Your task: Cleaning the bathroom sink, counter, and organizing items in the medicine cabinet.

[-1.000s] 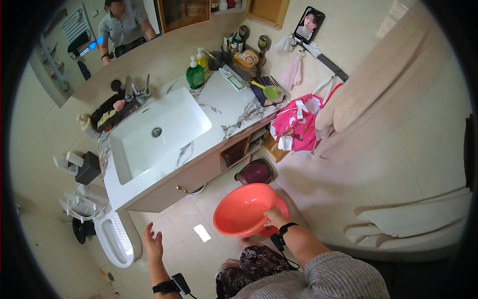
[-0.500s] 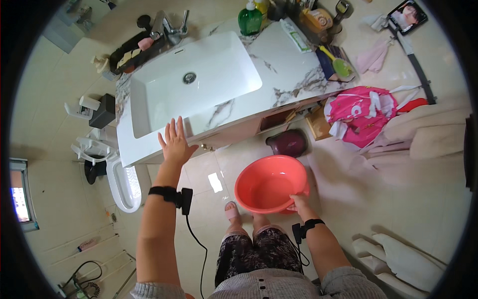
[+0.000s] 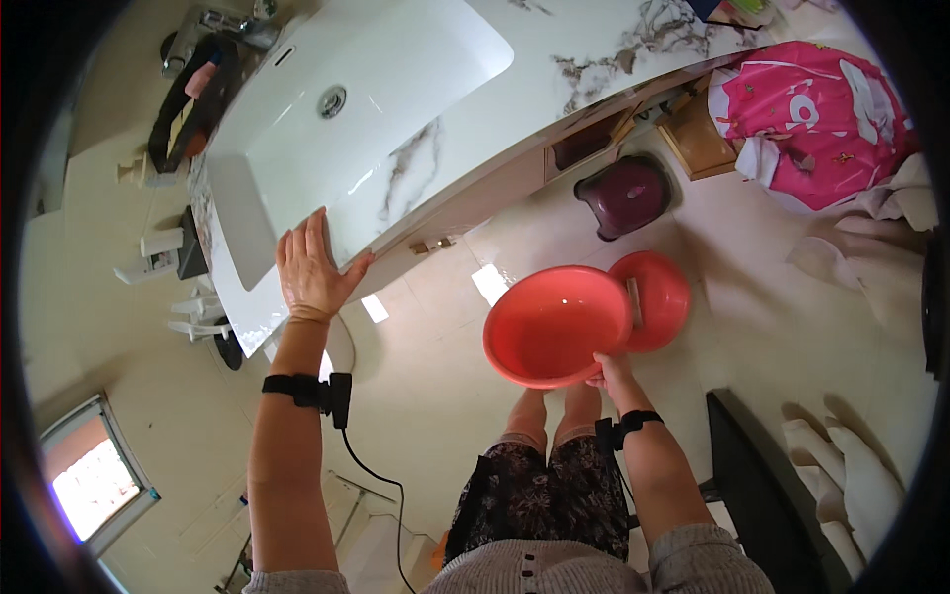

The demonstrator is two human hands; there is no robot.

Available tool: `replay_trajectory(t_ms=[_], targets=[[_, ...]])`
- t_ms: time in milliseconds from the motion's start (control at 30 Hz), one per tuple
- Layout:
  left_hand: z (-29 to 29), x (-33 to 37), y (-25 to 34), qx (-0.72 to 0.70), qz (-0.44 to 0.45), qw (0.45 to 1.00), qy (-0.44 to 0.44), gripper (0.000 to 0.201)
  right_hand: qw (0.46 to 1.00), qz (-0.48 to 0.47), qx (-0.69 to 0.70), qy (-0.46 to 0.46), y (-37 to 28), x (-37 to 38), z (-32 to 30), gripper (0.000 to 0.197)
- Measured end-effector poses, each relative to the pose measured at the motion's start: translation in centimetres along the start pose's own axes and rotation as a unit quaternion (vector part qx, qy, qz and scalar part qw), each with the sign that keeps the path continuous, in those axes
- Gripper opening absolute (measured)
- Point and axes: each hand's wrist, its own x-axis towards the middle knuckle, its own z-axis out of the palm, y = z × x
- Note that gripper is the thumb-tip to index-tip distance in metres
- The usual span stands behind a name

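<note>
My right hand (image 3: 611, 373) grips the near right rim of a red plastic basin (image 3: 549, 332), which shows nothing inside. Just right of it, partly hidden behind its rim, is a second red basin (image 3: 668, 302) with a pale strip on its near side. My left hand (image 3: 311, 272) lies on the front edge of the marbled vanity counter (image 3: 445, 203), fingers stretched and spread. Its fingertips reach the rim of the white sink (image 3: 262, 198). The sink's drain (image 3: 332, 102) is visible.
A maroon stool (image 3: 633, 193) stands on the tiled floor beyond the basins. An open cabinet drawer (image 3: 698, 134) juts out under the counter, beside a pink printed cloth (image 3: 811, 124). A dark panel (image 3: 762, 475) stands at lower right. The faucet (image 3: 228, 30) is at upper left.
My left hand has come down onto the counter edge by the sink. The held basin has shifted right in view, and a second basin now shows behind it. The view itself has moved.
</note>
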Motion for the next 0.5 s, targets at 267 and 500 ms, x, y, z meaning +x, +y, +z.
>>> replay_trajectory(t_ms=[267, 500], targets=[[1.3, -0.7, -1.2, -0.022, 0.013, 1.000, 0.005, 0.083, 0.999, -0.020, 0.021, 0.039, 2.4, 4.2, 3.0, 0.052], [3.5, -1.4, -4.0, -0.228, -0.022, 0.973, 0.003, 0.078, 0.979, -0.124, -0.132, 0.099, 4.0, 12.6, 4.6, 0.056]])
